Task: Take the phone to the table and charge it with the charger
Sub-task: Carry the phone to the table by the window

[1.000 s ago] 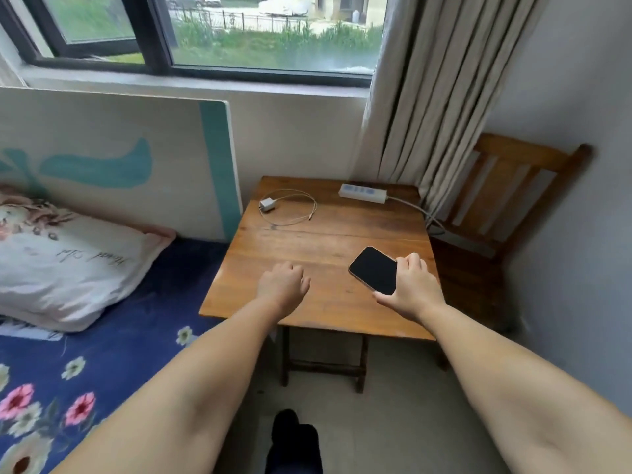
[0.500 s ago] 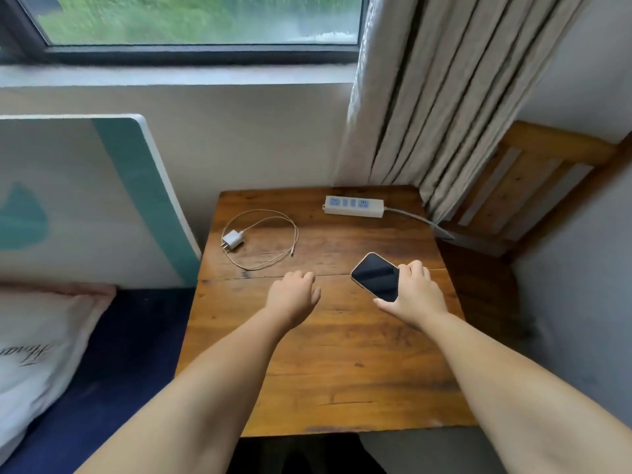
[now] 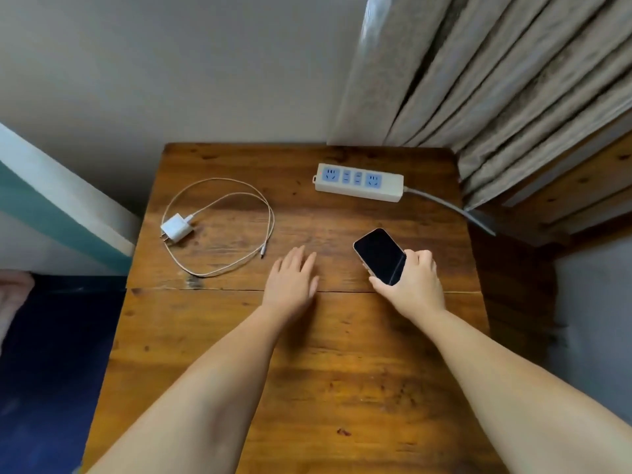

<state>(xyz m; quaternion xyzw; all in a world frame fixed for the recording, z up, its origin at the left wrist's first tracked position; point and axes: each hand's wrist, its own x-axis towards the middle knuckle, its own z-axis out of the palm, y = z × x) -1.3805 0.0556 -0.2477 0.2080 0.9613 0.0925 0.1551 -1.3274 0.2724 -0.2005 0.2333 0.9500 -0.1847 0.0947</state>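
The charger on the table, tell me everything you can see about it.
The charger is a small white plastic plug block with two metal prongs pointing down-left, lying on the wooden table near its far left corner. Its thin white cable loops loosely around it; the free connector end lies near the open left hand, untouched.

On the tabletop (image 3: 342, 388) before me, the charger (image 3: 176, 228) lies at the far left inside the loop of its cable (image 3: 270, 230), and the power strip (image 3: 359, 182) lies at the far right, just before the curtain (image 3: 478, 80). My left hand (image 3: 290, 285) rests flat near the middle, just right of the cable's free end. My right hand (image 3: 415, 285) is to its right, fingers (image 3: 424, 260) closed around the near end of the phone (image 3: 379, 256), nearer me than the power strip.
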